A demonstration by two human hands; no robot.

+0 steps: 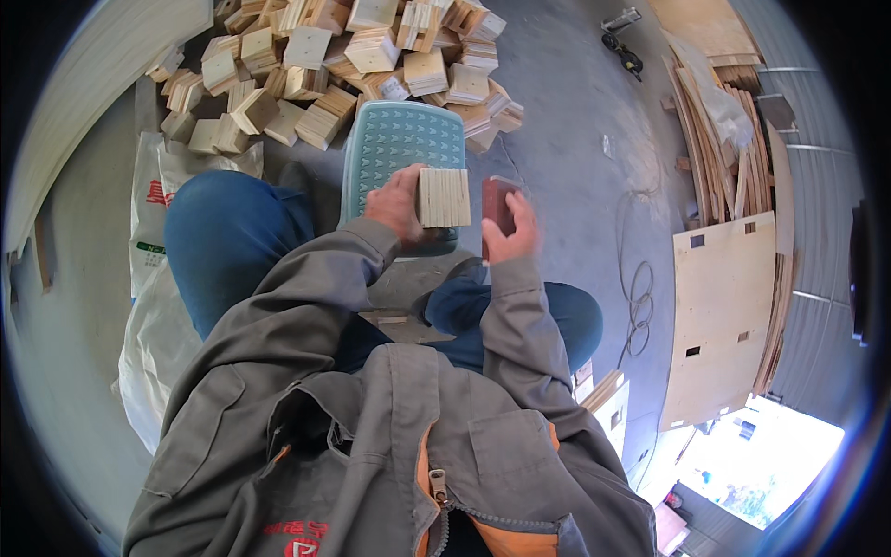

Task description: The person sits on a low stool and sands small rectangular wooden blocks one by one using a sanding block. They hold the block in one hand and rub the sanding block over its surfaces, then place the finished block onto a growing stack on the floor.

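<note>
My left hand (397, 202) is closed on a layered plywood block (444, 198), its fingers and thumb gripping the left side. The striped edges of the plies face up. Just to the right, my right hand (513, 231) grips a flat reddish-brown block, which looks like a sanding block (497, 206), held on edge. A narrow gap separates it from the plywood block. Both are over the near right part of a light teal plastic stool (406, 119) with a patterned top. Whether the plywood block rests on the stool I cannot tell.
A large heap of plywood blocks (371, 49) lies beyond the stool. White plastic sacking (148, 343) spreads at the left. Wooden boards and panels (719, 316) lean along the right, near a coiled cable (639, 306). A black power tool (624, 58) lies at the far right.
</note>
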